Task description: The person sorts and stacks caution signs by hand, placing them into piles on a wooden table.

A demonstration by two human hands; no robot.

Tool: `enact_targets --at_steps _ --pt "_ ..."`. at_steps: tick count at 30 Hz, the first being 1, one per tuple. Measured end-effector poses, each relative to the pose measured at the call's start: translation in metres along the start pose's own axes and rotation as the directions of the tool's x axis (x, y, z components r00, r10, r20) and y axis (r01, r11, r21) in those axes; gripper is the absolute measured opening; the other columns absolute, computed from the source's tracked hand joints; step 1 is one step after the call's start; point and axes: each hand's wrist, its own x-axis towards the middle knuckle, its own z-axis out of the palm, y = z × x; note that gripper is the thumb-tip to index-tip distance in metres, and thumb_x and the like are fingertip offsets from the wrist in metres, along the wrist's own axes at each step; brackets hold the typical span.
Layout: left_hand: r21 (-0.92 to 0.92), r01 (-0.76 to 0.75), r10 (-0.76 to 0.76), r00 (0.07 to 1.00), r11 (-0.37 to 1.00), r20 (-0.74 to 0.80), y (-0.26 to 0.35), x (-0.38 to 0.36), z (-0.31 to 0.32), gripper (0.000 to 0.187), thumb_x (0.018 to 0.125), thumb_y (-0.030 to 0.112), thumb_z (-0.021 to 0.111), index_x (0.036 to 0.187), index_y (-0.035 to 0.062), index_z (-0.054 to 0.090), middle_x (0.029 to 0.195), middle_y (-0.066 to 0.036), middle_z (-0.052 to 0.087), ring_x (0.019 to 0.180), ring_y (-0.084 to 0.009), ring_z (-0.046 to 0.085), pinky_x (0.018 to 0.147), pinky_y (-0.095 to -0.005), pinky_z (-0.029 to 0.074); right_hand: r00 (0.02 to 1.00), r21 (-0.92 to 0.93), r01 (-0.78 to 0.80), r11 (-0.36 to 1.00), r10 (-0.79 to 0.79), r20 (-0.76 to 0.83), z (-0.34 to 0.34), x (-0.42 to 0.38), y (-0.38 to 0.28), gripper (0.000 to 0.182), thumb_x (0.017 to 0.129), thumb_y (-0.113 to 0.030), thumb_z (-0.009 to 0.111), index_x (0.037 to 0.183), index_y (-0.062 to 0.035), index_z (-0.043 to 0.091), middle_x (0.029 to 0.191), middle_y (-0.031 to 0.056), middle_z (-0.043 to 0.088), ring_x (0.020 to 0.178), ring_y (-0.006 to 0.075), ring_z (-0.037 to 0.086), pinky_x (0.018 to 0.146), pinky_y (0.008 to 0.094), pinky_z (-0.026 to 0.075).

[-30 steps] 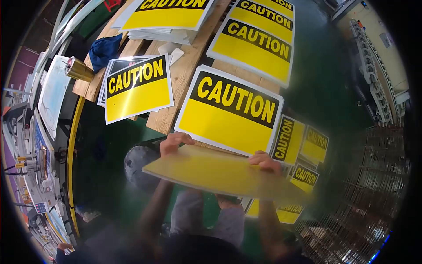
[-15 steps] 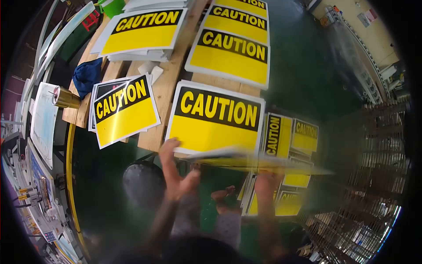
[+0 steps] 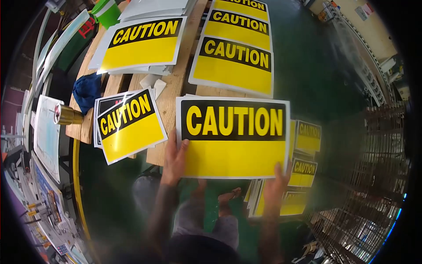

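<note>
A yellow and black caution sign [image 3: 233,154] faces me, upright to my view, over the near end of the wooden table. My left hand [image 3: 175,160] grips its left edge, thumb on the front. At the lower right corner my right hand [image 3: 277,185] holds the same sign, thumb on the front face. Behind it, most of a sign pile is hidden. A tilted caution sign [image 3: 132,127] lies on a small stack left of my left hand. Farther back are a row of caution signs [image 3: 233,72] and another stack topped by a caution sign [image 3: 140,48].
A blue cloth [image 3: 86,93] and a metal can [image 3: 68,114] are at the left, near the wooden table [image 3: 156,152]. A green bucket [image 3: 106,15] stands behind. More signs [image 3: 293,203] are low at the right, beside wire racks [image 3: 378,163].
The held sign, seen nearly edge-on before, now shows its full front. Both hands have come up a little with it, and it now covers the pile behind.
</note>
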Motion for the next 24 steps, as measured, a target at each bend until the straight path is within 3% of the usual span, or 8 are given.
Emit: enact_targets --at_steps 4,8,10,12,15,18,21,24 --pt "0.176 0.019 -0.026 0.999 0.984 0.034 0.002 0.029 -0.015 0.056 0.108 0.014 0.058 0.157 -0.0053 0.040 0.151 -0.022 0.053 0.137 -0.0299 0.052 0.116 -0.0373 0.040 0.998 -0.333 0.016 0.943 0.004 0.058 0.020 0.007 0.004 0.061 0.098 -0.011 0.075 0.152 0.0015 0.049 0.131 0.0159 0.067 0.125 0.0184 0.061 0.098 0.0319 0.053" --pt "0.246 0.037 -0.008 0.993 0.969 -0.117 -0.050 0.042 -0.014 0.057 0.103 0.016 0.065 0.154 -0.0008 0.048 0.144 -0.022 0.055 0.131 -0.0339 0.056 0.111 -0.0411 0.045 0.949 -0.687 0.283 0.669 -0.297 0.102 0.004 0.010 0.049 0.059 0.092 -0.019 0.083 0.144 -0.0010 0.061 0.124 0.0171 0.069 0.119 0.0302 0.063 0.101 0.0430 0.049" --pt "0.315 -0.099 0.145 0.981 0.944 -0.127 -0.067 0.045 -0.012 0.056 0.101 0.016 0.067 0.152 0.0004 0.052 0.136 -0.021 0.057 0.124 -0.0326 0.057 0.106 -0.0419 0.047 0.908 -0.770 0.365 0.523 -0.383 0.170 0.008 0.011 0.047 0.055 0.091 -0.022 0.083 0.140 -0.0037 0.065 0.123 0.0172 0.065 0.117 0.0373 0.059 0.100 0.0488 0.047" --pt "0.532 -0.041 0.109 0.989 0.846 -0.097 -0.068 0.050 -0.017 0.055 0.100 0.018 0.068 0.151 0.0031 0.054 0.131 -0.021 0.056 0.117 -0.0339 0.056 0.100 -0.0437 0.047 0.918 -0.824 0.318 0.469 -0.369 0.144 0.014 0.008 0.050 0.057 0.090 -0.022 0.084 0.141 -0.0053 0.065 0.122 0.0162 0.058 0.118 0.0372 0.054 0.099 0.0483 0.045" --pt "0.562 -0.111 0.180 0.981 0.820 -0.068 -0.073 0.056 -0.011 0.054 0.099 0.021 0.059 0.151 0.0057 0.056 0.109 -0.013 0.050 0.094 -0.0249 0.054 0.084 -0.0385 0.047 0.904 -0.831 0.334 0.445 -0.400 0.149 0.010 0.010 0.071 0.059 0.088 -0.021 0.085 0.141 -0.0063 0.065 0.126 0.0163 0.056 0.117 0.0360 0.054 0.097 0.0475 0.047" --pt "0.627 -0.130 0.204 0.978 0.768 -0.047 -0.100 0.063 -0.021 0.058 0.100 0.021 0.063 0.154 0.0008 0.053 0.115 -0.013 0.049 0.097 -0.0239 0.053 0.086 -0.0370 0.046 0.899 -0.814 0.334 0.475 -0.421 0.123 0.015 0.011 0.069 0.057 0.088 -0.016 0.085 0.141 -0.0064 0.066 0.127 0.0153 0.056 0.116 0.0347 0.055 0.095 0.0451 0.049" --pt "0.721 -0.331 0.319 0.934 0.608 0.160 -0.110 0.062 -0.037 0.059 0.104 0.024 0.064 0.156 0.0011 0.051 0.120 -0.015 0.048 0.107 -0.0267 0.051 0.094 -0.0385 0.045 0.868 -0.797 0.396 0.457 -0.468 0.164 0.012 0.013 0.070 0.053 0.085 -0.011 0.085 0.136 -0.0074 0.070 0.128 0.0123 0.058 0.113 0.0302 0.058 0.095 0.0426 0.050" --pt "0.717 -0.267 0.324 0.944 0.643 0.060 -0.112 0.068 -0.030 0.057 0.106 0.028 0.060 0.158 0.0049 0.051 0.115 -0.015 0.050 0.105 -0.0265 0.050 0.094 -0.0385 0.043 0.880 -0.755 0.392 0.526 -0.454 0.140 0.004 0.014 0.072 0.053 0.084 -0.012 0.086 0.134 -0.0090 0.071 0.129 0.0109 0.059 0.114 0.0299 0.058 0.097 0.0423 0.051"
